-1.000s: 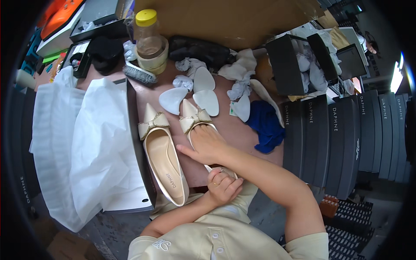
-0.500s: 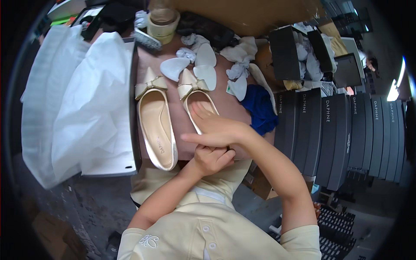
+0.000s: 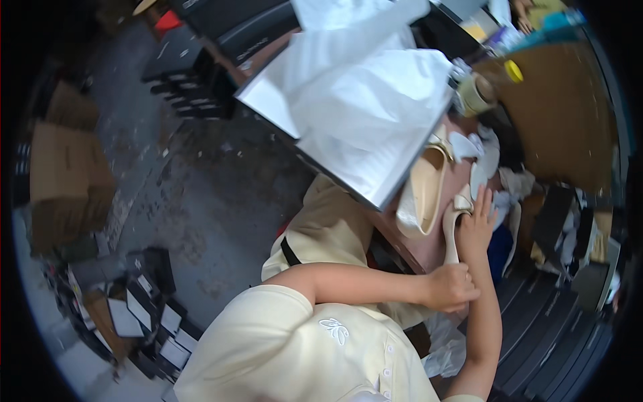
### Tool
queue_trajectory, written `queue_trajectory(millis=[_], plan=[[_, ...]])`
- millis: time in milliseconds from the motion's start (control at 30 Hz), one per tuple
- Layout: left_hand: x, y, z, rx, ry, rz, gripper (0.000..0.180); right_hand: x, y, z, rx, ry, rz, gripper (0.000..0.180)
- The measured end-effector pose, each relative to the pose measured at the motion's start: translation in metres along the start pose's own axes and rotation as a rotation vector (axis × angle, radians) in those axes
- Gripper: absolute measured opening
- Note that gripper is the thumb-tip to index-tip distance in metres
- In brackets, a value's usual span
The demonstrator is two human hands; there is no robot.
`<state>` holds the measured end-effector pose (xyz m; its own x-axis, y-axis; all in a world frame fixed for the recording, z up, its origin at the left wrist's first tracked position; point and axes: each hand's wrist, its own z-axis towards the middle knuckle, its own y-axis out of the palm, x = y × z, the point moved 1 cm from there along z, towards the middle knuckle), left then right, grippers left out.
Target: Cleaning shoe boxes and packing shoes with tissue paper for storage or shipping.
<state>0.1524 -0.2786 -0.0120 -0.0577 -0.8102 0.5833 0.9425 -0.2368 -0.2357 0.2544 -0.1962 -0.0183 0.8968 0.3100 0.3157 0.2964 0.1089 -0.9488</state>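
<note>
Two bare hands work at a cream slip-on shoe with a bow, right of a dark-edged open box heaped with white tissue paper.
The left hand is curled closed at the shoe's heel end, its fingers hiding the heel. The right hand is open, fingers straight and slightly spread, lying over the shoe's side away from the box; its thumb is hard to make out. A matching cream shoe lies just right of the box.
</note>
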Motion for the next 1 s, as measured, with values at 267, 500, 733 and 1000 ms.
queue_trajectory(millis=[267,500,733,1000], plan=[[0.0,0.005,-0.004,0.117,0.063,0.044,0.024,0.001,0.024,0.0,-0.033,0.121,-0.102,0.024],[-0.004,-0.004,-0.007,0.119,0.045,-0.006,0.026,-0.006,0.007,0.009,-0.266,0.159,-0.073,0.025],[-0.005,-0.007,-0.004,0.093,0.018,-0.021,0.026,0.003,0.019,0.007,-0.21,0.181,0.035,0.025],[-0.004,-0.006,-0.016,0.099,0.067,-0.043,0.025,-0.009,0.025,0.001,-0.094,0.187,-0.262,0.026]])
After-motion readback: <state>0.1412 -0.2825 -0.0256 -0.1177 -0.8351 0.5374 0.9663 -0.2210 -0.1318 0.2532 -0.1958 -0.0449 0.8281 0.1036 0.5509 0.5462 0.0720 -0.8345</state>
